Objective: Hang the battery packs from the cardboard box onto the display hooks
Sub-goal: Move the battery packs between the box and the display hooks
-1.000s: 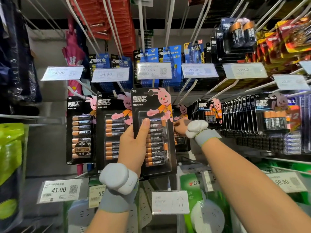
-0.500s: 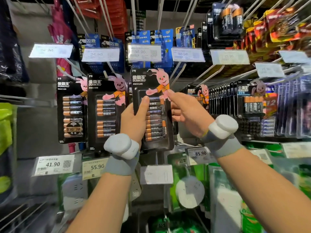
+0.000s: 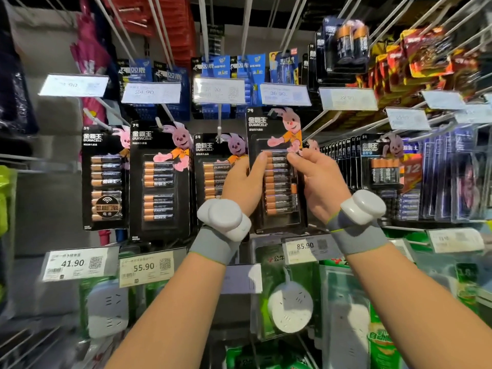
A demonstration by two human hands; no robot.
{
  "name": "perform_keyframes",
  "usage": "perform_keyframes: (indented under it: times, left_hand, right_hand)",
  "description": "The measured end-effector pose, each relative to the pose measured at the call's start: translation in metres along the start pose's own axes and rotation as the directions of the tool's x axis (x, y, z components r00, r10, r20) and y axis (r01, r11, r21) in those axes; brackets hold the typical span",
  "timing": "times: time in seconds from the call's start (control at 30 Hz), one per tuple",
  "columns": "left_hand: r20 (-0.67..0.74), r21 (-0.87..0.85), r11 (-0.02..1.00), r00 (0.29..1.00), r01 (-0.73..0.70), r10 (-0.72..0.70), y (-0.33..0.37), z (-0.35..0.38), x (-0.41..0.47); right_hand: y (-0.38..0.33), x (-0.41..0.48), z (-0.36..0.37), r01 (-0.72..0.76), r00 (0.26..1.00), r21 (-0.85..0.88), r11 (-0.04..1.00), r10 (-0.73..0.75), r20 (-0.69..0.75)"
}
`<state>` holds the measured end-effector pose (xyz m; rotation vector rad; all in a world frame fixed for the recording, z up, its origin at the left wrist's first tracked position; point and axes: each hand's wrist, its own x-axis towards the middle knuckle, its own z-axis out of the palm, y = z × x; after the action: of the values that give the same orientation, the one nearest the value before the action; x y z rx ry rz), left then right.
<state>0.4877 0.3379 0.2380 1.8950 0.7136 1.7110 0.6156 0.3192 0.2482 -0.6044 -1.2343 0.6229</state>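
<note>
Duracell AAA pack (image 3: 274, 134) is upright betw both hands, held in the air in front of the display, its top edge well above the thumbs. Left hand (image 3: 239, 185) pinches the pack's left edge, thumb on the front over the blister, fingers hidden behind. Right hand (image 3: 322, 182) does the same on the right edge, its thumb near the left thumb. So both hands are clamped on the one pack, neither free.

Handling, my guess: stiff card back w/ a clear blister & a stack of cells inside, so the weight sits mid to low and it's not light for its size. The card top is thin & prob bends or tears at the hang hole if forced. Glossy front = a bit slippery under the thumbs. Best hold looks like this one: side edges at blister height, top strip left free for the hook. Hang hole itself is too small to make out.

Nearest hook (image 3: 219, 130) is up & left of the left hand, w/ a matching hung pack (image 3: 213, 155) on it, partly behind that hand.
</note>
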Motion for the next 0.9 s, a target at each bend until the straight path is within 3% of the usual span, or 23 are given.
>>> perform_keyframes:
  times: [0.27, 0.4, 0.9]
  left_hand:
    - [0.011, 0.007, 1.0, 1.0, 0.007, -0.007, -0.001, 0.005, 0.002]
    - [-0.004, 0.09, 0.996, 1.0, -0.012, 0.013, -0.003, 0.005, 0.002]
    - [0.148, 0.418, 0.909, 0.985, 0.014, -0.083, -0.004, 0.023, -0.003]
  right_hand:
    - [-0.008, 0.018, -0.005, 0.028, 0.995, -0.093, 0.995, -0.037, -0.091]
    - [-0.004, 0.021, -0.006, 0.009, 0.992, -0.108, 0.994, -0.022, -0.121]
    - [0.028, 0.051, -0.01, -0.229, 0.966, -0.124, 0.966, 0.209, -0.155]
